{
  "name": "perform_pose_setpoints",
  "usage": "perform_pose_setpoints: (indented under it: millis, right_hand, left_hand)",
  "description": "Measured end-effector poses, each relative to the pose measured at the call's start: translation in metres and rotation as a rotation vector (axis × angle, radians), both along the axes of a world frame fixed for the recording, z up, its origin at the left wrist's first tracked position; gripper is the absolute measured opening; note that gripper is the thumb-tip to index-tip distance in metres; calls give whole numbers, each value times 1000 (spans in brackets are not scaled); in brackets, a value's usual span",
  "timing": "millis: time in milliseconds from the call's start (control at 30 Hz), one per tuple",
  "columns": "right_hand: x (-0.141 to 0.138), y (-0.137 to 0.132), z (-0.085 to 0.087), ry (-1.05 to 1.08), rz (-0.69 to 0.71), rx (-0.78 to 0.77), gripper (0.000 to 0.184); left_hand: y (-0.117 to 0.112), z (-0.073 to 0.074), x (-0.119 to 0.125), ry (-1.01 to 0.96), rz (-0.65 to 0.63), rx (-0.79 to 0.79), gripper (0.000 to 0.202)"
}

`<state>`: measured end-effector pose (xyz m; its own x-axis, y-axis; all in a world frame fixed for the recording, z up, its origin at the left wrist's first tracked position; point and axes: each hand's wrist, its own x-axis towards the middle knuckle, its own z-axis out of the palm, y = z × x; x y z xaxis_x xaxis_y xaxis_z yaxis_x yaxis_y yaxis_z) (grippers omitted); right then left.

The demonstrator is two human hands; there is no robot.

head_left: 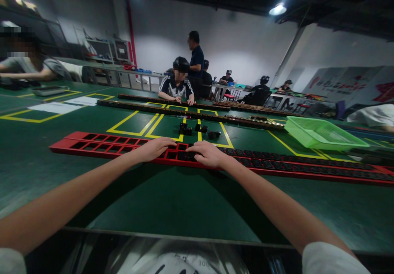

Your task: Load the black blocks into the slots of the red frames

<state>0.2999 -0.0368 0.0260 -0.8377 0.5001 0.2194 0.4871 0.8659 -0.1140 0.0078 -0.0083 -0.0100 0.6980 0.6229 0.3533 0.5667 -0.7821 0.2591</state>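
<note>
A long red rack (pixel 101 143) with rows of rectangular slots lies across the green table in front of me. Its left part has empty slots; its right part is filled with small black pieces. My left hand (pixel 155 147) rests palm down on the rack near its middle, fingers closed together over the slots. My right hand (pixel 207 154) lies beside it on the rack, fingers curled over the black pieces. What lies under either hand is hidden. A few loose black pieces (pixel 200 129) sit on the table just beyond the rack.
A green plastic basket (pixel 323 134) stands at the right behind the rack. Yellow tape lines (pixel 132 123) mark boxes on the table. More long racks (pixel 197 113) lie further back, where a person (pixel 177 83) works opposite. Other people sit at the left and far right.
</note>
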Motion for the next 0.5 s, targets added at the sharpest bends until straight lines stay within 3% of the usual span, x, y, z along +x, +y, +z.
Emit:
perform_pose_setpoints:
  millis: [500]
  right_hand:
    - [0,-3,1,49,-21,-14,34]
  left_hand:
    - [3,-2,-1,-5,-9,-11,38]
